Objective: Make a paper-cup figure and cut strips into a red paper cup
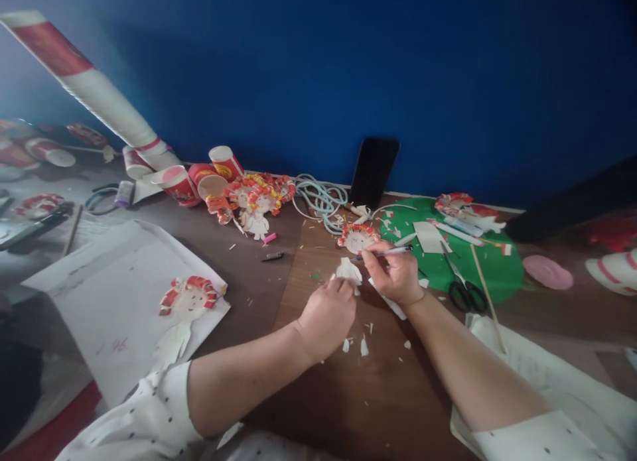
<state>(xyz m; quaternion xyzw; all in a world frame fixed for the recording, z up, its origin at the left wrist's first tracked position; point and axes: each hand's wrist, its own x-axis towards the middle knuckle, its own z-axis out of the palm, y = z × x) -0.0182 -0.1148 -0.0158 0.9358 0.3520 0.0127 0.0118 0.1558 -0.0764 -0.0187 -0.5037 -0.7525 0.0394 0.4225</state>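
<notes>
We've a blue wall (298, 69) behind our brown table (348, 401), w/ a green disc (505, 272) on the table's R side, prob. a catch-all for odds & ends. Phone (375, 169) leans upright vs. wall, maybe for viewing. Scissors (460, 282) lie over disc's edge, likely parked near for quick use. Our L hand (327, 317), fingers bunched, holds a white paper cutout (349, 269) down at the table btwn our hands, prob. so it won't slip. Our R hand (395, 275) grips a pen (398, 250), tip near the cutout's top; can't tell if touching. Smallest: paper scraps (364, 346) nearer us, prob. trimmings.
</notes>
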